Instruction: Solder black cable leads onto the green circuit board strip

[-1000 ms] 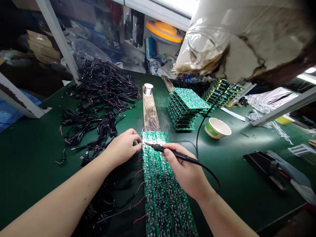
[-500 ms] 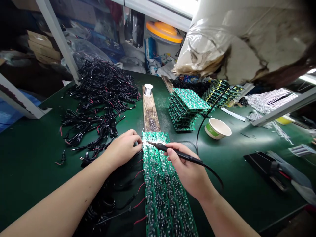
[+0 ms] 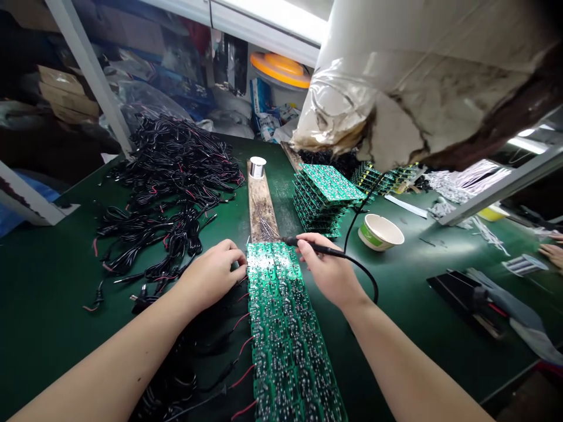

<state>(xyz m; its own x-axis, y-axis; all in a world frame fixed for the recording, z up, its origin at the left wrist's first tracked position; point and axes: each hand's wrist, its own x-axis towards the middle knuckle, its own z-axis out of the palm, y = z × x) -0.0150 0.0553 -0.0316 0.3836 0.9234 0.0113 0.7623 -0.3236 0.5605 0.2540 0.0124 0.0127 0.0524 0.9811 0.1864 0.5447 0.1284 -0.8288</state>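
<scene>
Densely populated green circuit boards point(image 3: 285, 340)

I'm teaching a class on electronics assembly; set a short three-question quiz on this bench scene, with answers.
1. True or false: the right hand holds a black soldering iron.

2. What stands at the far end of the wooden plank?
A) a spool of solder wire
B) a paper bowl
C) a stack of green circuit boards

3. Fill in the blank: the heap of black cables lies to the ____ of the wooden plank.

Key: 1 true; 2 A; 3 left.
</scene>
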